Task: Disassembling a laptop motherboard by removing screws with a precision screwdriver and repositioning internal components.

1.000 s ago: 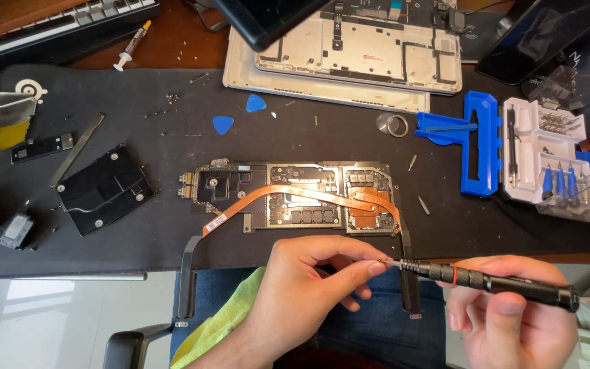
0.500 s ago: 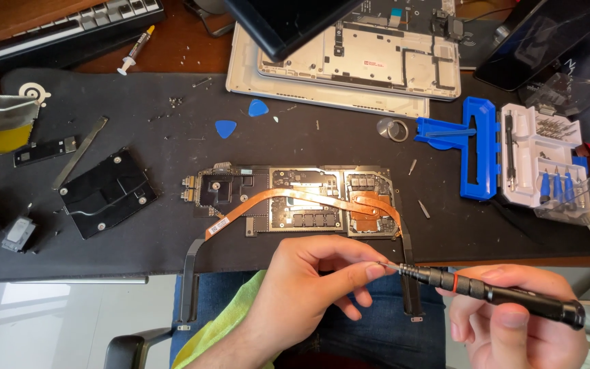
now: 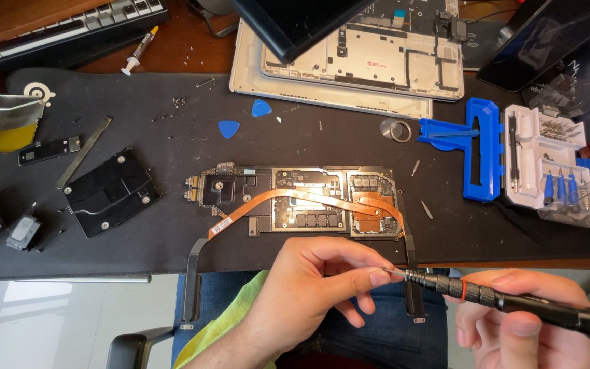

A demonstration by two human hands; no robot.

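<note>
My right hand (image 3: pixel 524 328) holds a black precision screwdriver (image 3: pixel 507 304) level, its tip pointing left. My left hand (image 3: pixel 308 287) pinches the bit at that tip (image 3: pixel 394 271) between thumb and forefinger, just in front of the mat's near edge. Beyond both hands a laptop circuit board (image 3: pixel 295 201) lies flat on the black mat (image 3: pixel 295 140), with an orange flex cable (image 3: pixel 308 198) draped across it and two dark cable strips hanging over the mat's edge.
A blue and white bit kit (image 3: pixel 527 160) sits at the right, an opened silver laptop shell (image 3: pixel 349 65) at the back. Two blue picks (image 3: pixel 240 117), a black plate (image 3: pixel 107 191), a metal bar, small loose screws and a keyboard (image 3: pixel 63 24) lie around.
Both hands and the screwdriver have hardly moved; the view has shifted slightly. My left fingers stay pinched at the driver's tip.
</note>
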